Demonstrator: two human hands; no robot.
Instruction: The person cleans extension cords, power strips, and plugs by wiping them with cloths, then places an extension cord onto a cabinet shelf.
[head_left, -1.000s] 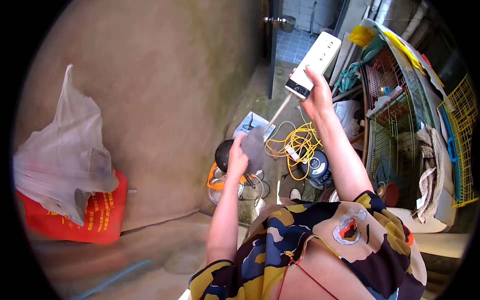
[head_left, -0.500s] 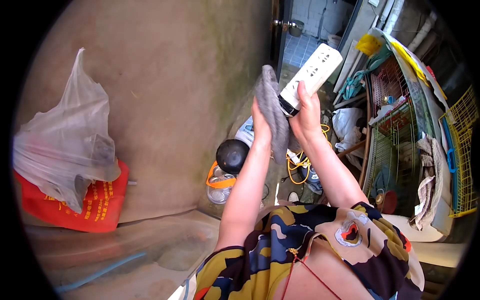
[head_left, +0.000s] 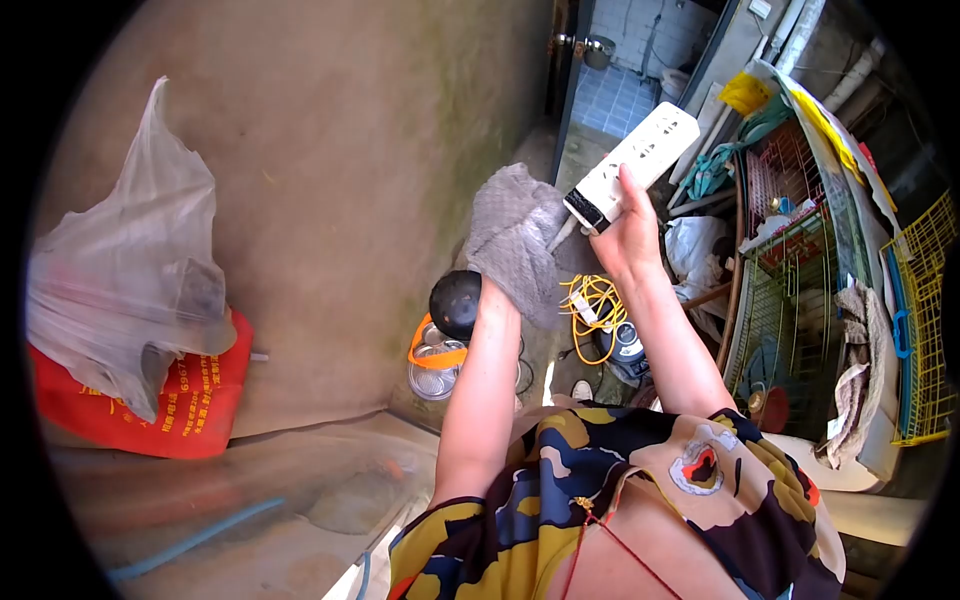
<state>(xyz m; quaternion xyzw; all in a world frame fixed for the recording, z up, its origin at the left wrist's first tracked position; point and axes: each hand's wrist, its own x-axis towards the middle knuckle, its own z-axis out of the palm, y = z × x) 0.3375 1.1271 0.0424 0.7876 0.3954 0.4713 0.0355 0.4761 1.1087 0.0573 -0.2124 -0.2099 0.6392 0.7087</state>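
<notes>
A white power strip (head_left: 640, 158) with a black end slants upward in my right hand (head_left: 630, 235), its thumb on the socket face. A grey cloth (head_left: 515, 235) covers the fingers of my left hand (head_left: 497, 297), which is closed in it. From the strip's black end a pale cord (head_left: 566, 232) runs into the cloth. Just below the cloth are a round black object (head_left: 455, 305) and, lower, an orange-handled item with metal parts (head_left: 435, 368). A coiled yellow cable (head_left: 594, 325) lies on the floor between my forearms.
A clear plastic bag (head_left: 140, 260) and a red bag (head_left: 205, 400) hang at the left wall. Wire cages (head_left: 790, 270) with a draped cloth (head_left: 855, 370) stand at the right. A door (head_left: 572, 85) opens onto a blue-tiled floor (head_left: 608, 100).
The grey cloth went from below the strip up to its black end, then moved slightly left and spread over my left hand. The strip has moved a little right and down.
</notes>
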